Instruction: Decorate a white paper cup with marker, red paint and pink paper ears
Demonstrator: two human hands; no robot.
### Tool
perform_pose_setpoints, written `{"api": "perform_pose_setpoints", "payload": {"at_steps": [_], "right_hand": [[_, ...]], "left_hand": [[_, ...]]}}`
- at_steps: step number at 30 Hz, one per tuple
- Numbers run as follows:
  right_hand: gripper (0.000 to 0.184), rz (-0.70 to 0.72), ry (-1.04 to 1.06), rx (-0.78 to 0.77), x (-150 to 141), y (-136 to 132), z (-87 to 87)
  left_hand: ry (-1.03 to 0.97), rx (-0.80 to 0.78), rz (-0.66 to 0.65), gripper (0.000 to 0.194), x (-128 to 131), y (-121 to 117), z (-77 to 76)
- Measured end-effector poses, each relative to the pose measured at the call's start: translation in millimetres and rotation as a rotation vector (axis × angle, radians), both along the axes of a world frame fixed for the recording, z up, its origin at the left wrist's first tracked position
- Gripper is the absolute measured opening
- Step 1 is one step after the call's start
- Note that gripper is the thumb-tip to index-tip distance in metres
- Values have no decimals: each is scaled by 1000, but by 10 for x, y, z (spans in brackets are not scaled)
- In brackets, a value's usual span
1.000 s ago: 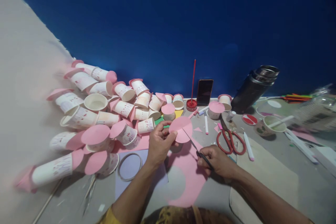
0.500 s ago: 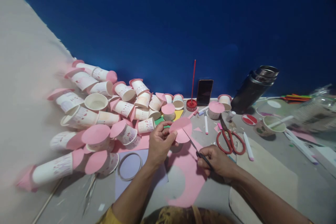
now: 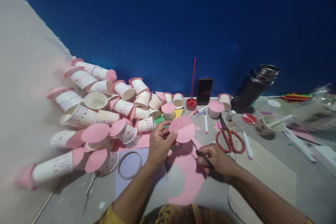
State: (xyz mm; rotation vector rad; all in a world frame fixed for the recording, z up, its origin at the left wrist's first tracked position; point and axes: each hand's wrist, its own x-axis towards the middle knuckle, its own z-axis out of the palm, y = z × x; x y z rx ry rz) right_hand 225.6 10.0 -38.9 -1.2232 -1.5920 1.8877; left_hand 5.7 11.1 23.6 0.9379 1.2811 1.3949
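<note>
The pink paper disc (image 3: 182,128) is round, plain and nearly flat, raised above the pink sheet (image 3: 190,178), its face tilted toward the view. The small scissors (image 3: 200,153), dark and slim, slant above the same sheet, blades pointing up and leftward to the disc's lower right edge, where a short, thin line runs inward.

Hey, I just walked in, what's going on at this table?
Someone's left hand is holding up a pink paper circle. Their right hand has small dark scissors at its lower edge. Below lies a pink sheet with a round piece missing. Many paper cups, most with pink paper on them, are piled to the left.
</note>
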Motion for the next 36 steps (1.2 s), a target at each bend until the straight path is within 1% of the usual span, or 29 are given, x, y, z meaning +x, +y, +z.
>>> {"api": "perform_pose_setpoints", "payload": {"at_steps": [3,8,13,18,21,26,32,36], "right_hand": [[37,16,28,-17,16,-3,-41],[39,23,60,-11,26,-19,-38],[35,6,43,-17,7,-23,13],[35,5,-30,18,-29,-15,86],[35,-27,-51,37,-48,-11,94],[33,-32,-42,42,-57,-2,96],[34,-30,-19,-3,-51,4,103],[38,-23,-38,15,-45,6,109]], "left_hand": [[-19,29,27,40,-8,14,-14],[-32,42,62,39,-22,34,-37],[-17,36,41,38,-12,29,-50],[37,67,46,37,-9,11,-91],[73,98,53,33,-18,3,-131],[94,118,31,31,-26,-5,-174],[45,97,13,32,-5,-7,-107],[-13,47,0,38,-1,-11,-37]]}}
